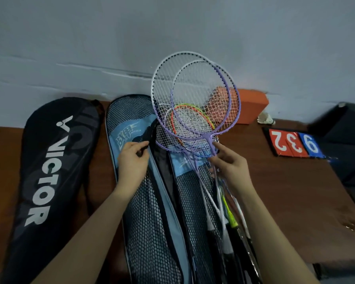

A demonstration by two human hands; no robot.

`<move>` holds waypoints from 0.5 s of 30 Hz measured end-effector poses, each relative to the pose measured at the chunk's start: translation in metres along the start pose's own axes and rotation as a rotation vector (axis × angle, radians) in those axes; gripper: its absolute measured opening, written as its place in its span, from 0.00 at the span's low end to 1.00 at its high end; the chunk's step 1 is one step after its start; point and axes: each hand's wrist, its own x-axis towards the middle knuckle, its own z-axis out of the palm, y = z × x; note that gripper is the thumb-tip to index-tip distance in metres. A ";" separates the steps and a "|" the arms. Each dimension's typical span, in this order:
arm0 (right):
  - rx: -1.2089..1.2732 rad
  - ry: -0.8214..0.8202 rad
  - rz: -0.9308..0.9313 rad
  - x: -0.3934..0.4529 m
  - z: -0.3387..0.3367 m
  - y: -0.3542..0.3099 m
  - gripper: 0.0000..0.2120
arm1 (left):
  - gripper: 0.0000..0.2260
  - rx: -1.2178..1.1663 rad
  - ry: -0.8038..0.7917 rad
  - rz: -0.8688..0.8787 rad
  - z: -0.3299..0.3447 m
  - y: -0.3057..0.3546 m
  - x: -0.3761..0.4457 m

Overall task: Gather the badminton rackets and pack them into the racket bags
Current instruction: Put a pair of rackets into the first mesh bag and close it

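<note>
Two purple-and-white rackets (pixel 195 95) are tilted up off the table, heads overlapping. My right hand (pixel 229 167) pinches their shafts just below the heads. Under them lie more rackets, one with an orange and yellow-green rim (pixel 190 108), their handles (pixel 230 222) pointing toward me. My left hand (pixel 132 158) grips the dark edge of a light-blue mesh racket bag (pixel 143 212) and holds it at its opening. A second blue mesh bag (pixel 190 193) lies beside it under the rackets. A black Victor bag (pixel 47 171) lies flat at the left.
Everything rests on a brown wooden table (pixel 285 191) against a pale wall. An orange box (pixel 252 103) stands at the back. A white shuttlecock (pixel 265 118) and a flip scoreboard (pixel 295 143) showing red and blue numbers lie at the right. A dark seat stands beyond the right edge.
</note>
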 end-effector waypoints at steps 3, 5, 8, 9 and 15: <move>-0.050 0.091 -0.044 -0.009 0.003 0.003 0.19 | 0.11 -0.018 0.006 -0.022 -0.002 -0.002 0.001; -0.053 0.110 -0.013 -0.015 0.001 0.008 0.18 | 0.11 -0.039 -0.001 -0.045 0.001 -0.003 0.001; -0.083 0.126 0.020 -0.025 -0.005 0.021 0.17 | 0.12 -0.071 -0.011 -0.072 0.011 -0.002 0.001; -0.085 0.135 0.028 -0.028 -0.007 0.026 0.17 | 0.12 -0.086 -0.007 -0.089 0.014 -0.001 0.000; -0.029 0.145 0.146 -0.051 -0.020 0.055 0.16 | 0.13 -0.139 -0.003 -0.202 0.029 -0.005 0.002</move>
